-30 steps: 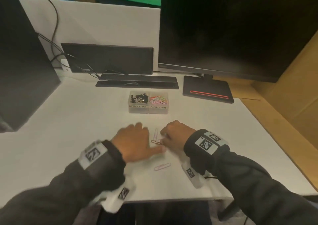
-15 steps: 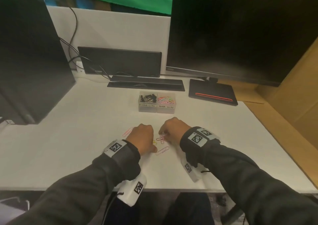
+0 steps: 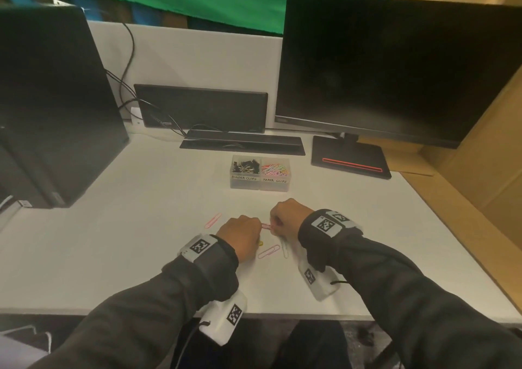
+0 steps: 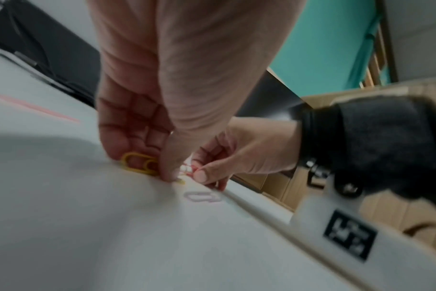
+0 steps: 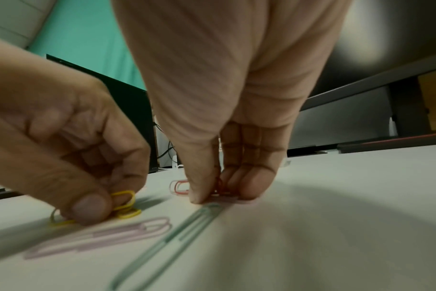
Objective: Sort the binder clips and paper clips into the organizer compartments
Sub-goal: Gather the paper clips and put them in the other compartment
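The yellow paper clip (image 4: 139,163) lies flat on the white worktop (image 3: 113,227) under your left hand (image 3: 240,237), whose thumb and fingertips curl down round it in a narrow grip; the red paper clip (image 5: 179,187) sits just at 3 o'clock of it, pinched between thumb and fingers of your right hand (image 3: 285,217). Both are thin coated wire: feather-light, springy, slick on this smooth top, so they will likely skate away if you press from above. Tip one rounded end up with a nail, then pinch across the flat loops. At 5 o'clock of the hands lie a lilac paper clip (image 3: 268,252) and a pale green paper clip (image 5: 187,226), side by side but apart; a pink paper clip (image 3: 213,221) rests at 10 o'clock. The organizer (image 3: 260,185) stands well apart at 12 o'clock, its left compartment marked for binder clips, its right one for paper clips, both already partly filled.
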`<state>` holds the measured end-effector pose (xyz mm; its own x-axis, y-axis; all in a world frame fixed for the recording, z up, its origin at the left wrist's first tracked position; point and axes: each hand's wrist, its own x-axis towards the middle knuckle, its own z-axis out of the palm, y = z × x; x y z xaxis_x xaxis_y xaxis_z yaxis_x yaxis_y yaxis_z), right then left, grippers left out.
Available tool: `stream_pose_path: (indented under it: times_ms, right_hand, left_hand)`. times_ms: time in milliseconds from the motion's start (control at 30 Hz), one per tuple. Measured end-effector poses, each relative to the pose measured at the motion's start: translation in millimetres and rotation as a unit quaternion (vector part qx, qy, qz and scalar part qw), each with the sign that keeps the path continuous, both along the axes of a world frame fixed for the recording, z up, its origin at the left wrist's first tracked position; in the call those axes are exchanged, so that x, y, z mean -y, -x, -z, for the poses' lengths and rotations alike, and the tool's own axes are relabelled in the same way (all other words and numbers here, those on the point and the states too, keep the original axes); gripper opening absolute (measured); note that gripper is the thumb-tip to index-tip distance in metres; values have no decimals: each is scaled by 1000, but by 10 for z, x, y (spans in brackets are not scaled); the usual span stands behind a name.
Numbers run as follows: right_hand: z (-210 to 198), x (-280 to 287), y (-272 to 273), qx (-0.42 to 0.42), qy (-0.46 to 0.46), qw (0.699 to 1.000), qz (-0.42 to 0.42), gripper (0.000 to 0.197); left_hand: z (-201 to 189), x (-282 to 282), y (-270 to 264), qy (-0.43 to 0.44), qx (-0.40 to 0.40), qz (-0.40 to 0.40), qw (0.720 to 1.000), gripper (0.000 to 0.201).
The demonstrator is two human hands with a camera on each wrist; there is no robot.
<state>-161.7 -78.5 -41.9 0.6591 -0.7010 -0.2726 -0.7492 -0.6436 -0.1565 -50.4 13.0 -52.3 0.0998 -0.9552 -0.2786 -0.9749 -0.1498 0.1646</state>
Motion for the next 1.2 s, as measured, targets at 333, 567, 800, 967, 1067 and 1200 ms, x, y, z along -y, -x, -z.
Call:
stream_pose_path:
  times_ms: [333,567,800,967,1067,1200]
  right_hand:
    - [-179,24,124,73,2,997,39,17]
    - [-60,-47,74,10,-5,998,66,21]
    - [-8,28,-56,23,1,995,98,37]
    - [27,102,-165,47,-4,991,127,29]
    - [5,151,-181,51,-34,987,149,39]
    - [-12,216,-138,44,-83,983,159,43]
  left_hand:
    - [-71,-24,-508,76,-58,-84,992,14]
    - [-36,18,-711,58,-43,-103,992,12]
    - [-98,114,-686,61,-53,-140,987,9]
    - [-157,158,-695,34,-80,-164,983,19]
    - [-190,155,-697,9,-75,-157,985,22]
    - [-182,130,-717,-26,-54,-139,988,27]
